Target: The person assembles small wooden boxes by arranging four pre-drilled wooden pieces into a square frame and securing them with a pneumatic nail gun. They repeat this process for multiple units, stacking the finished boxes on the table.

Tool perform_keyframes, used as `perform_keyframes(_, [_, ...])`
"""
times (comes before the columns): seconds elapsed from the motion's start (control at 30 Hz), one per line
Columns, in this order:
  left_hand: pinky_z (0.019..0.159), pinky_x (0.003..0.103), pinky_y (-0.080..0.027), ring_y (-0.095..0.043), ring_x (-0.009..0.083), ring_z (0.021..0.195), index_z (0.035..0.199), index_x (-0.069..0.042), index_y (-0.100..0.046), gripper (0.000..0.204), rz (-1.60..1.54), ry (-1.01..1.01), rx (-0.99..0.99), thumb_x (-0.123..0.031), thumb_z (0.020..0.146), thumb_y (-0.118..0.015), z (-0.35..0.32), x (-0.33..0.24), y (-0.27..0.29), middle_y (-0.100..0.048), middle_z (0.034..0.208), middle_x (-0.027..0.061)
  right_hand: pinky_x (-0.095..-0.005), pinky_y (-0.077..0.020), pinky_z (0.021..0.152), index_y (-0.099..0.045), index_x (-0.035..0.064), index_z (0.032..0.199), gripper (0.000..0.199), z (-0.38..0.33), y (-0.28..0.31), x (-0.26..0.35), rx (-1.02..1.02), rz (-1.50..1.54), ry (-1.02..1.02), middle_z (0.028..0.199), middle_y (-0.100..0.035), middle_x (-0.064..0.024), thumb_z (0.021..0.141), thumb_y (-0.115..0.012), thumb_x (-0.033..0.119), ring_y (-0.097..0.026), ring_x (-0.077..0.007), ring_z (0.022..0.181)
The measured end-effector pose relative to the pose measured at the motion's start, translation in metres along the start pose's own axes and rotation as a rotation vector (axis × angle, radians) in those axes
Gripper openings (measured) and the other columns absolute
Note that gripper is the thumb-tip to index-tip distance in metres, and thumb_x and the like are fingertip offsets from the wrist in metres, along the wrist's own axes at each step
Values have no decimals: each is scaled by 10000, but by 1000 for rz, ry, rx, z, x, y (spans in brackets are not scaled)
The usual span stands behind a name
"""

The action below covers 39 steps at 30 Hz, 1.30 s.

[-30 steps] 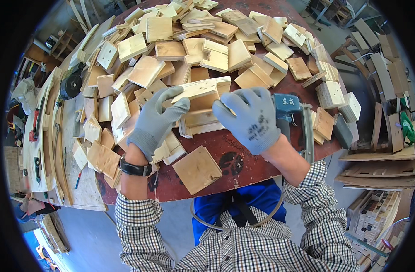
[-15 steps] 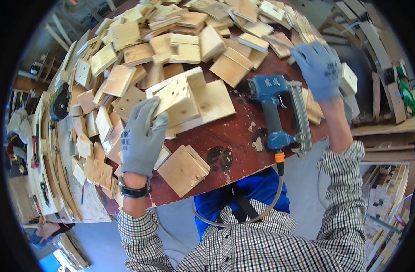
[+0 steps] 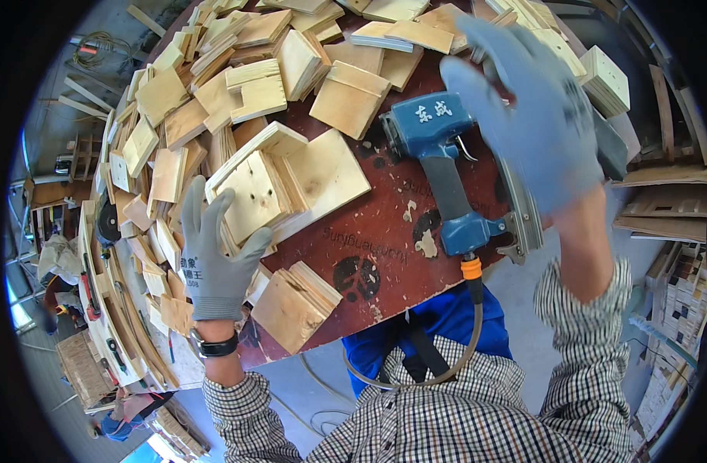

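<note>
The wooden assembly (image 3: 253, 202), a board with pieces standing on it, lies left of the nail gun (image 3: 448, 185). The left hand (image 3: 218, 251) grasps its left end, thumb and fingers spread around a corner. Right of the nail gun, the right hand (image 3: 535, 116) is blurred but ungripped, thumb and fingers parted. Half a second ago it showed clear of the tool; now it overlaps the magazine in view. A second ago both hands were at the assembly. Small boards (image 3: 298, 305) lie left of the nail gun, nearer the person.
</note>
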<state>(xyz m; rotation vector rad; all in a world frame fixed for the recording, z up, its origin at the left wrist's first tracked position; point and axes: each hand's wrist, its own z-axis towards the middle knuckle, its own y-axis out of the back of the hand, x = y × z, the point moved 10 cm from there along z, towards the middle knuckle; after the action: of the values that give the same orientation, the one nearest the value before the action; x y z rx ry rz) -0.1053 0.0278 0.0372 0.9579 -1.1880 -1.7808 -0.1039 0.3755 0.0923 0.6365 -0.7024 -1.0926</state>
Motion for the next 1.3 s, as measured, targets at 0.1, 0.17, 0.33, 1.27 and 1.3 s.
perform_keyframes(0.1, [1203,478,-444,-502,405,1461,1440,-79,-614,695,-53,-31,100,-308,851,-903,3,4,-11,-496,1606,205,-364,-551,760,-690,31,1330,438,-40,14,18,200,175,-127,1025,-701,-126,952,-784,230,-701,-261,862])
perform_keyframes(0.17, [1179,477,-474,-515,412,1455,1447,-45,-596,698,-51,-88,127,-298,866,-889,4,10,-14,-501,1600,217,-351,-547,753,-685,26,1338,456,-70,8,12,299,308,-339,1019,-692,-119,936,-790,213,-684,-229,850])
perform_keyframes(0.33, [1191,467,-455,-528,404,1442,1421,10,-602,677,-41,-67,128,-402,931,-822,2,3,-19,-522,1573,229,-397,-541,804,-696,43,1305,463,-118,5,-5,277,161,-542,1029,-705,-118,920,-816,271,-680,-252,867])
perform_keyframes(1.27, [1090,420,-550,-648,389,1315,1359,20,-670,587,-184,79,-94,-132,826,-862,-31,12,-12,-627,1489,202,-389,-591,862,-568,14,1520,680,-67,-167,158,296,942,-450,1256,-607,-172,950,-805,300,-640,-301,1083])
perform_keyframes(1.3, [1071,430,-562,-653,390,1298,1353,0,-677,557,-185,65,-88,-130,839,-848,-32,10,-11,-628,1476,205,-367,-601,844,-563,16,1527,680,-68,-167,159,285,978,-461,1268,-600,-174,950,-808,280,-638,-288,1090])
